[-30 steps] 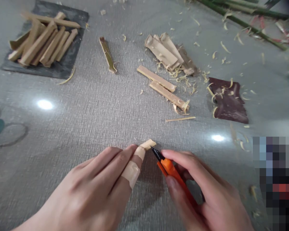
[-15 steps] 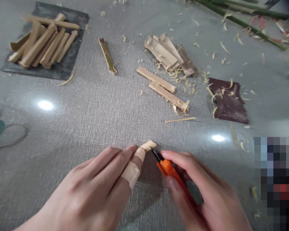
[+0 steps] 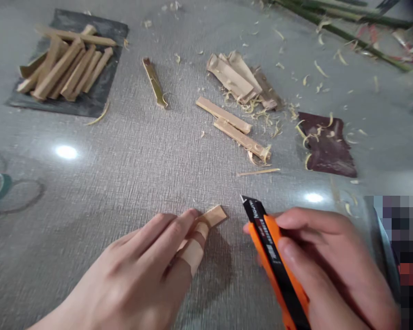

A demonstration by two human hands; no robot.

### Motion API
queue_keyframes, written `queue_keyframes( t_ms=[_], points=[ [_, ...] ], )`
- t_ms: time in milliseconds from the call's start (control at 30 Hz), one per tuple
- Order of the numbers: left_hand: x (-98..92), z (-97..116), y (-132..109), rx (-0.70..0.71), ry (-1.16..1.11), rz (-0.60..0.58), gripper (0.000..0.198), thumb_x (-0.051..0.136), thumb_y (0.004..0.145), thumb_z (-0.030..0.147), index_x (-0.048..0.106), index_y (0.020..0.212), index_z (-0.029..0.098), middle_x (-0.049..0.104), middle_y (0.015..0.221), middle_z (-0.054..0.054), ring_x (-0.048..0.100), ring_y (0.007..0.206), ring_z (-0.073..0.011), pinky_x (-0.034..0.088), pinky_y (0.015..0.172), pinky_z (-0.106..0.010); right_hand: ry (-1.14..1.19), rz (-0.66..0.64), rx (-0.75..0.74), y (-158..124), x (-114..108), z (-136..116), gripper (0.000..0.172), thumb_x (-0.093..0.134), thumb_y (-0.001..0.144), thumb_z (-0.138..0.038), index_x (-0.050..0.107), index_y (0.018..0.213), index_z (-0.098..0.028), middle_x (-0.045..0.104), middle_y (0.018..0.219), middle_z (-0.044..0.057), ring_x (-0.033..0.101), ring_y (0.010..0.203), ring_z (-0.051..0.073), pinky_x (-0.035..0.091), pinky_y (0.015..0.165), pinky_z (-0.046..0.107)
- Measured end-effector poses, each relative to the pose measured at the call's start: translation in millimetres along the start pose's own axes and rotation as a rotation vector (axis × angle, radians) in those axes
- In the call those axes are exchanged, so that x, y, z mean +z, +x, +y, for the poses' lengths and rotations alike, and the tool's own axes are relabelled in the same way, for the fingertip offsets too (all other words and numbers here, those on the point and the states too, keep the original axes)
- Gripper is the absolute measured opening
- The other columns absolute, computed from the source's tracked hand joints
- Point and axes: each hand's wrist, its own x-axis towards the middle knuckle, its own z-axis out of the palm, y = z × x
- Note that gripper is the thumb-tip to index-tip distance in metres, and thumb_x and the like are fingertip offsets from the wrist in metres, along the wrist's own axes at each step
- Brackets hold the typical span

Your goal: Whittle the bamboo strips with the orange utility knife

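My left hand [image 3: 151,266] lies at the near edge of the grey table, fingers pressed together on a short bamboo strip [image 3: 215,214] whose tip pokes out past a bandaged fingertip. My right hand [image 3: 330,261] is closed around an orange and black utility knife [image 3: 271,250]. The blade tip points up and left, a short way to the right of the strip and apart from it.
A dark mat [image 3: 86,103] at the back left carries several bamboo sticks [image 3: 65,64]. Loose bamboo strips [image 3: 232,121], a pile of slats [image 3: 241,78], a single strip [image 3: 154,82] and shavings lie mid-table. Brown sandpaper [image 3: 326,144] sits right; green stalks [image 3: 344,27] lie at the back.
My right hand has drawn the knife away from the strip to the right and turned it so its flat side shows. My left hand has stayed on the strip.
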Motion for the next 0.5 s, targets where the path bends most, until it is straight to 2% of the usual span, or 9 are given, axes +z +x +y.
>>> queue_keyframes(
  t_ms=[167, 300, 400, 500],
  points=[
    [3.1, 1, -3, -0.007, 0.018, -0.014, 0.038, 0.044, 0.103, 0.006, 0.07, 0.131, 0.006, 0.074, 0.133, -0.019, 0.074, 0.109, -0.031, 0.069, 0.084, -0.044, 0.336, -0.041, 0.302, 13, -19, -1, 0.022, 0.066, 0.099, -0.037, 0.072, 0.119, -0.03, 0.081, 0.108, 0.008, 0.078, 0.073, 0.022, 0.065, 0.058, 0.03],
    [5.2, 3, -2, -0.023, 0.012, 0.002, 0.036, 0.048, 0.103, 0.008, 0.068, 0.133, 0.005, 0.074, 0.131, -0.017, 0.072, 0.111, -0.0299, 0.068, 0.089, -0.043, 0.615, -0.128, 0.427, 27, -28, -3, 0.027, 0.068, 0.095, -0.032, 0.076, 0.121, -0.033, 0.082, 0.113, 0.008, 0.08, 0.074, 0.021, 0.066, 0.059, 0.027],
    [2.2, 2, 2, -0.028, 0.02, 0.027, 0.034, 0.045, 0.105, 0.009, 0.069, 0.128, 0.006, 0.076, 0.124, -0.015, 0.072, 0.109, -0.0286, 0.068, 0.089, -0.042, 0.668, -0.203, 0.427, 34, -30, -1, 0.031, 0.072, 0.093, -0.03, 0.077, 0.122, -0.04, 0.083, 0.111, 0.004, 0.081, 0.075, 0.021, 0.065, 0.058, 0.026],
    [-1.3, 0, 5, -0.042, -0.01, 0.05, 0.032, 0.043, 0.106, 0.011, 0.07, 0.121, 0.008, 0.077, 0.12, -0.013, 0.074, 0.106, -0.0265, 0.069, 0.085, -0.04, 0.48, -0.25, 0.274, 37, -27, 4, 0.033, 0.076, 0.091, -0.034, 0.075, 0.124, -0.039, 0.083, 0.109, 0.004, 0.081, 0.079, 0.023, 0.066, 0.058, 0.028]
  ],
)
